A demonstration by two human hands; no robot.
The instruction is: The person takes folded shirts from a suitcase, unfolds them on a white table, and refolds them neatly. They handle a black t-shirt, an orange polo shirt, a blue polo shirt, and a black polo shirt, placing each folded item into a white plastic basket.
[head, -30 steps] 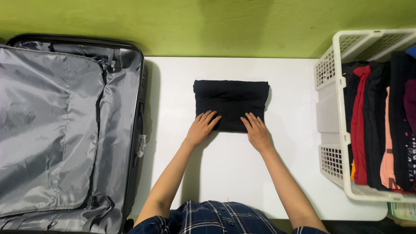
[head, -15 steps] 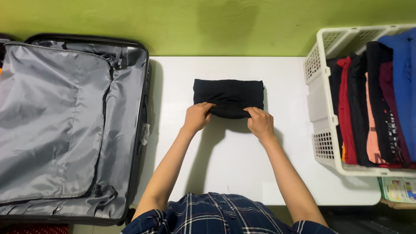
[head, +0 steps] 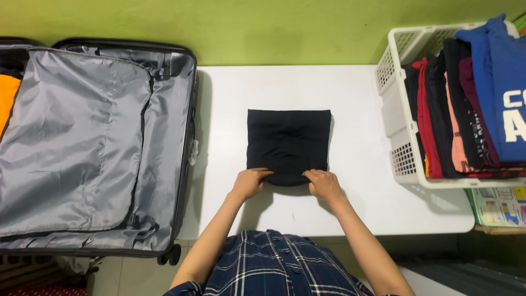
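Both hands, left hand [head: 250, 183] and right hand [head: 324, 185], pinch the near edge of a folded black garment [head: 289, 143] lying mid-bench [head: 350, 208], between the open suitcase [head: 82, 142] and the laundry basket [head: 397, 118].

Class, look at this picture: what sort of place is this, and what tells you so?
Probably a room at home set up for packing: an open suitcase, a white basket of folded clothes, and a folded black garment on a white table.
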